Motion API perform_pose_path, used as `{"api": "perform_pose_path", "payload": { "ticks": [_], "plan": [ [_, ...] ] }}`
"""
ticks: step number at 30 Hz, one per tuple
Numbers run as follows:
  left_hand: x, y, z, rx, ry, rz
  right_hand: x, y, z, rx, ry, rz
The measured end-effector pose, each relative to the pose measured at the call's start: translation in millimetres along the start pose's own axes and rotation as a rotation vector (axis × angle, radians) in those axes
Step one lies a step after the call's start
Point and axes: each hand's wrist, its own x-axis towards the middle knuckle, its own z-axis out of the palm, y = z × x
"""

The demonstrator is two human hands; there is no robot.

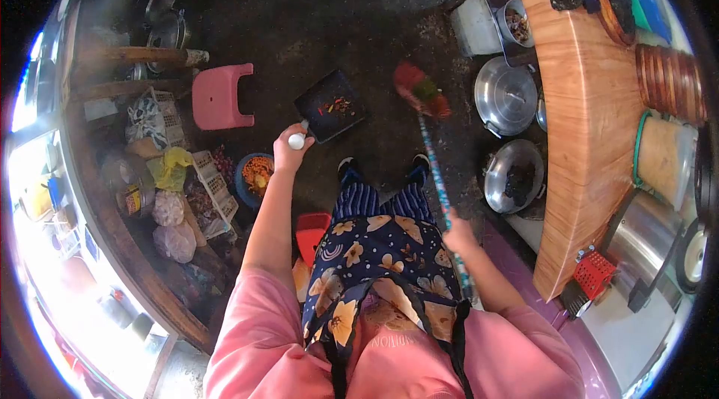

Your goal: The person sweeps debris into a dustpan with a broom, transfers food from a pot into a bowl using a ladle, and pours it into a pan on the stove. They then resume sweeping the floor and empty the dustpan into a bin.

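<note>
My left hand [290, 149] is closed round the white-ended handle of a black dustpan [318, 108], which is low over or on the dark floor. Small red, orange and yellow scraps lie in the pan. On the right, my right hand [460, 237] grips the blue patterned stick of a broom [432, 152]. The red and green broom head [422, 89] is slightly blurred and lies to the right of the dustpan, apart from it.
A pink stool [218, 97] stands left of the dustpan. Near my left forearm are a blue bowl [248, 189] of orange pieces and a red container [311, 229]. Metal pots [505, 95] line the right side beside a wooden counter [563, 99]. Crates and bags [174, 242] sit at left.
</note>
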Motion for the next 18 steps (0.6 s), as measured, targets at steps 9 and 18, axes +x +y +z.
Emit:
{"api": "perform_pose_path", "payload": {
  "ticks": [9, 18],
  "plan": [
    [11, -5, -35, 0.007, -0.02, -0.117, -138, -16, -46, 0.099, -0.176, -0.157],
    [-40, -32, -41, -0.047, 0.109, -0.112, 32, -39, -38, -0.124, 0.1, -0.119]
  ]
}}
